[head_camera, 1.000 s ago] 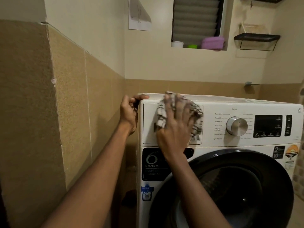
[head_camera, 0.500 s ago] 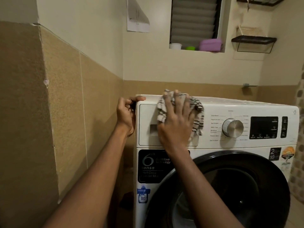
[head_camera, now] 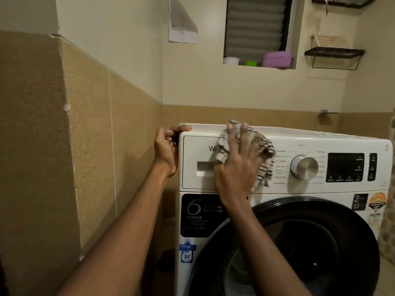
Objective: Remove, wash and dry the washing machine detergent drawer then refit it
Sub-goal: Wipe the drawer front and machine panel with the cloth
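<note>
The white detergent drawer (head_camera: 197, 159) sits flush in the top left of the washing machine's (head_camera: 284, 191) front panel, its handle recess showing. My right hand (head_camera: 237, 165) presses a checked cloth (head_camera: 265, 165) flat against the drawer's right part, fingers spread, reaching up to the machine's top edge. My left hand (head_camera: 166, 150) grips the machine's top left corner, thumb on the top surface, fingers curled around the side.
A tiled wall stands close on the left. The silver dial (head_camera: 304, 167) and dark display (head_camera: 345, 167) lie right of the cloth. The round dark door (head_camera: 299, 242) is below. A window ledge holds a purple box (head_camera: 276, 58); a black wire shelf (head_camera: 334, 54) hangs at the right.
My right hand and the cloth have slid to the right and slightly up across the drawer front, uncovering its handle recess. My left hand stays on the corner.
</note>
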